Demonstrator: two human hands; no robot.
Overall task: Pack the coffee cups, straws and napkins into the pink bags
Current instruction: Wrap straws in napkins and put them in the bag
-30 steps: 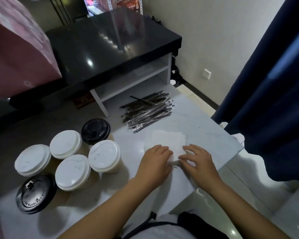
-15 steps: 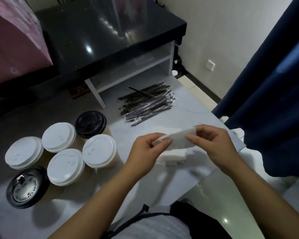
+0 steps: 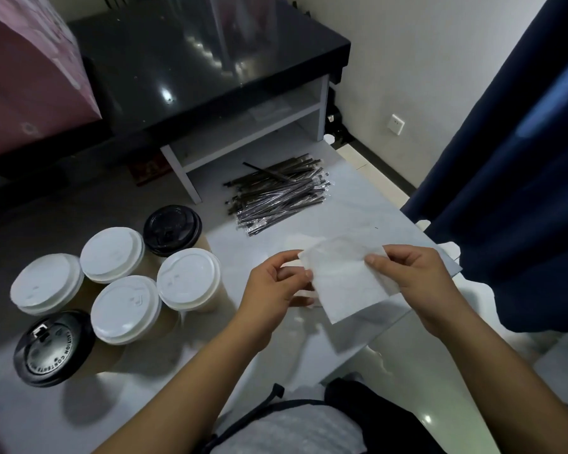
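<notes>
Legibly, only the near black lid (image 3: 54, 348) bears raised rim lettering, roughly "CAUTION CONTENTS HOT". Pale marble-look table (image 3: 184, 362); black cabinet (image 3: 191, 60) at 12 o'clock, navy curtain (image 3: 512, 178) at 3, wall socket (image 3: 395, 124) between them. Six lidded cups (image 3: 188, 279) clustered at 9, four white lids, two black; contents hidden. Wrapped straws (image 3: 276, 198) piled at 12. Pink bag (image 3: 27, 80) at 10. Left hand (image 3: 276, 290) and right hand (image 3: 417, 283) each pinch an edge of a napkin (image 3: 345, 283), lifted above the table at 2 o'clock.

One head-worn wide-angle view looks forward and steeply down, close over the table (image 3: 368, 204)
</notes>
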